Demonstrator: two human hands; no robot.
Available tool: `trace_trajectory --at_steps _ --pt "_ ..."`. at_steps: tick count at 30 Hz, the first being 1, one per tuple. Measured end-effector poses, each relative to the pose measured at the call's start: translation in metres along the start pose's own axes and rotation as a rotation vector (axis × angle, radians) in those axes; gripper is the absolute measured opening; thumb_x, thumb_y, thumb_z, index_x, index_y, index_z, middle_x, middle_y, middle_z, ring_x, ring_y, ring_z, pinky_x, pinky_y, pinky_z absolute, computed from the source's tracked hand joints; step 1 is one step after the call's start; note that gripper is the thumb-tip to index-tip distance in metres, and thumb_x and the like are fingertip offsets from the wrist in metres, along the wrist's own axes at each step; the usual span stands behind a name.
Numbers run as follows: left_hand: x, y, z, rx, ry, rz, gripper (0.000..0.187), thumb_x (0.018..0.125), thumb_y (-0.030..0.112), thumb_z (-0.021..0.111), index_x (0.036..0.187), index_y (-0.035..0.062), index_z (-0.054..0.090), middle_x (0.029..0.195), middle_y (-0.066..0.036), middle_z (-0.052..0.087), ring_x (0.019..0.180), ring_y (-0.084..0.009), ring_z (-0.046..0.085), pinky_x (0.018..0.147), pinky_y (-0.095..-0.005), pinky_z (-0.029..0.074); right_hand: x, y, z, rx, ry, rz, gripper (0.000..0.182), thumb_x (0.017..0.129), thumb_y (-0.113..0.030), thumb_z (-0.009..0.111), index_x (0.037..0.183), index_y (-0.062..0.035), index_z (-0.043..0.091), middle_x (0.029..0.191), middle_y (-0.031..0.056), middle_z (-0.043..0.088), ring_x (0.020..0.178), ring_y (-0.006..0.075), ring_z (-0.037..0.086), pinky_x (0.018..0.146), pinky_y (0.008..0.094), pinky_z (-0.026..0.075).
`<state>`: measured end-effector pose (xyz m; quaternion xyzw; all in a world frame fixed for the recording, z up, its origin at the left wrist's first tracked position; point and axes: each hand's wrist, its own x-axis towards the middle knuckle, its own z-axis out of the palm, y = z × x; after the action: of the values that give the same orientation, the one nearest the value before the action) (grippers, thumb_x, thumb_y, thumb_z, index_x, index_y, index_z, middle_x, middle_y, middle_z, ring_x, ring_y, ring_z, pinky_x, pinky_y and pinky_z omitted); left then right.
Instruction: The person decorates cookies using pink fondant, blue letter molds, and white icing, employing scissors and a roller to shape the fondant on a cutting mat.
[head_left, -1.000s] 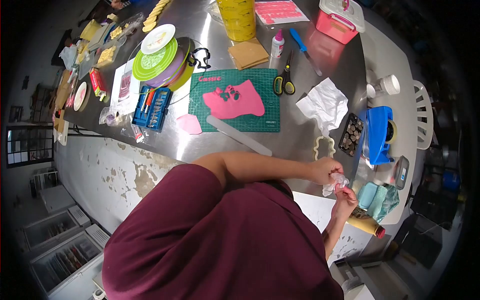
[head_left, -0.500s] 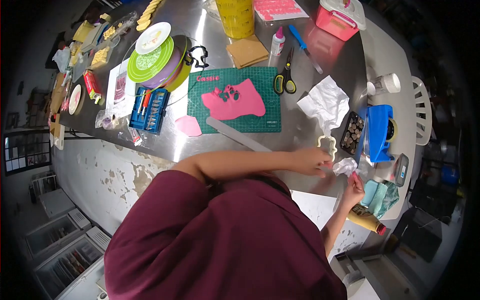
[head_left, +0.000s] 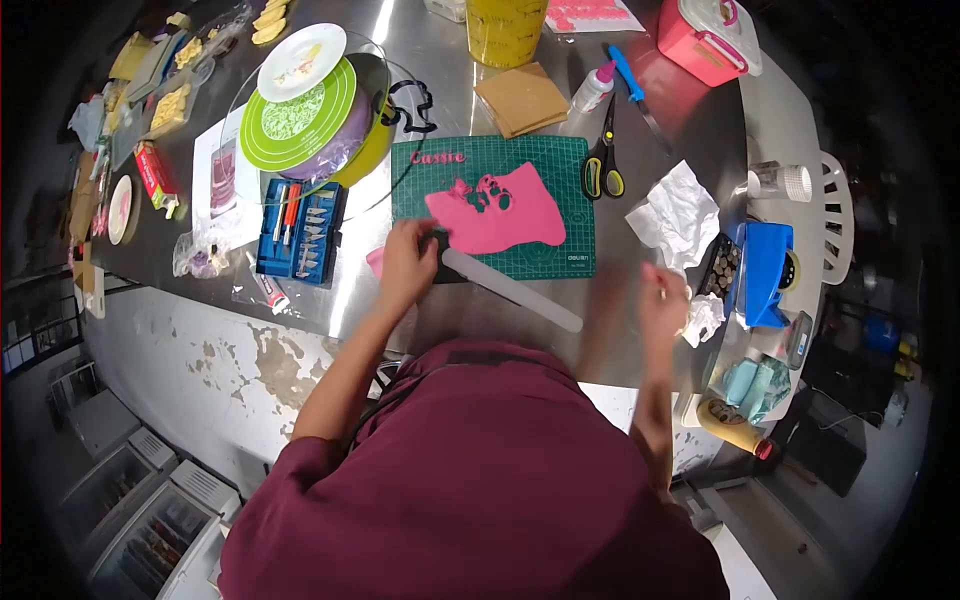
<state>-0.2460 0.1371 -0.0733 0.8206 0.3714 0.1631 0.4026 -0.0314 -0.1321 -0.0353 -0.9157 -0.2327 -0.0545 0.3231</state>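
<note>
My left hand (head_left: 408, 262) is at the lower left corner of the green cutting mat (head_left: 572, 180), beside the pink fondant sheet (head_left: 530, 220) and over the small pink piece (head_left: 375, 262). Its fingers are bent, and what they touch is hidden. A white spatula-like tool (head_left: 520, 294) lies slantwise just right of it. My right hand (head_left: 664, 300) is raised over the table's right part, blurred, its fingers drawn together; anything between them is too unclear to name. Beside it are a crumpled white wad (head_left: 705, 318) and a white paper (head_left: 678, 210). Pink letters (head_left: 438, 157) lie on the mat's top edge.
Scissors (head_left: 603, 172), a blue-handled knife (head_left: 628, 75), a glue-like bottle (head_left: 594, 88) and brown card squares (head_left: 522, 98) lie behind. A blue tool case (head_left: 298, 230) and a green turntable plate (head_left: 300, 125) stand left. A blue dispenser (head_left: 768, 275) is at right.
My left hand has moved from the right side across to the mat's lower left corner. My right hand has shifted up and left, away from the crumpled wad. The view has shifted slightly.
</note>
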Motion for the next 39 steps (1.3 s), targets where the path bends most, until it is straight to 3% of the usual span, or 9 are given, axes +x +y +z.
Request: trace_trajectory --at_steps 1,4,6,10,13,16,25,28,39 --pt "0.010 -0.004 -0.002 0.012 0.009 -0.033 0.026 0.070 0.000 0.056 0.096 0.0012 0.057 0.089 -0.015 0.056 0.081 -0.0306 0.055 0.072 -0.0371 0.044 0.008 -0.019 0.024 0.098 -0.071 -0.130 0.015 0.079 -0.019 0.061 0.083 -0.0040 0.064 0.076 0.0115 0.061 0.074 0.0273 0.058 0.068 0.0336 0.046" --pt "0.032 -0.024 0.002 -0.047 -0.002 -0.067 0.032 0.073 0.003 0.057 0.105 -0.0015 0.054 0.095 -0.016 0.059 0.085 -0.0292 0.057 0.075 -0.0353 0.046 0.029 -0.060 0.086 0.136 -0.332 -0.192 0.022 0.079 -0.014 0.057 0.098 -0.0046 0.061 0.098 0.0142 0.057 0.090 0.0296 0.055 0.078 0.0361 0.044" --pt "0.036 -0.023 0.002 -0.139 -0.021 -0.100 0.034 0.074 0.002 0.057 0.107 -0.0015 0.052 0.097 -0.016 0.059 0.089 -0.0285 0.058 0.078 -0.0347 0.046 0.039 -0.075 0.119 0.200 -0.383 -0.158 0.027 0.077 -0.014 0.057 0.102 -0.0032 0.060 0.102 0.0166 0.055 0.095 0.0310 0.052 0.082 0.0366 0.043" --pt "0.038 -0.032 0.007 -0.290 -0.043 -0.134 0.036 0.073 -0.002 0.056 0.109 -0.0008 0.051 0.099 -0.014 0.059 0.090 -0.0262 0.058 0.080 -0.0332 0.047 0.043 -0.092 0.146 0.143 -0.324 -0.163 0.027 0.074 -0.014 0.060 0.100 -0.0047 0.061 0.093 0.0133 0.055 0.090 0.0316 0.052 0.080 0.0377 0.043" --pt "0.037 -0.039 0.008 -0.324 -0.074 -0.126 0.038 0.071 -0.006 0.055 0.109 0.0002 0.051 0.101 -0.013 0.056 0.091 -0.0248 0.057 0.079 -0.0318 0.048 0.028 -0.104 0.137 0.101 -0.490 -0.415 0.024 0.072 -0.012 0.061 0.095 -0.0070 0.064 0.089 0.0094 0.054 0.089 0.0279 0.051 0.079 0.0368 0.043" --pt "0.036 -0.035 0.005 -0.298 -0.091 -0.109 0.041 0.070 -0.008 0.056 0.110 0.0013 0.051 0.103 -0.013 0.052 0.092 -0.0243 0.055 0.078 -0.0309 0.048 0.001 -0.116 0.132 0.213 -0.700 -0.448 0.019 0.070 -0.008 0.061 0.089 -0.0090 0.066 0.086 0.0066 0.053 0.087 0.0250 0.051 0.077 0.0353 0.043" --pt "0.035 -0.023 -0.001 -0.275 -0.114 -0.094 0.045 0.069 -0.010 0.056 0.112 0.0015 0.049 0.103 -0.013 0.047 0.091 -0.0234 0.052 0.074 -0.0293 0.049 -0.002 -0.118 0.118 0.119 -0.745 -0.660 0.017 0.070 -0.003 0.059 0.085 -0.0086 0.066 0.083 0.0060 0.053 0.083 0.0234 0.053 0.072 0.0354 0.046" --pt "0.035 -0.024 -0.001 -0.279 -0.115 -0.097 0.046 0.069 -0.010 0.056 0.112 0.0015 0.049 0.103 -0.013 0.047 0.091 -0.0229 0.051 0.073 -0.0288 0.049 -0.005 -0.114 0.123 0.195 -0.684 -0.504 0.017 0.070 -0.004 0.059 0.083 -0.0105 0.066 0.082 0.0053 0.054 0.083 0.0229 0.053 0.071 0.0351 0.046" --pt "0.035 -0.024 -0.001 -0.254 -0.138 -0.113 0.046 0.072 -0.008 0.056 0.116 0.0037 0.047 0.107 -0.010 0.047 0.094 -0.0204 0.050 0.077 -0.0279 0.048 -0.007 -0.119 0.127 0.144 -0.679 -0.555 0.010 0.070 -0.008 0.062 0.079 -0.0083 0.066 0.080 0.0059 0.055 0.082 0.0242 0.053 0.071 0.0356 0.045"
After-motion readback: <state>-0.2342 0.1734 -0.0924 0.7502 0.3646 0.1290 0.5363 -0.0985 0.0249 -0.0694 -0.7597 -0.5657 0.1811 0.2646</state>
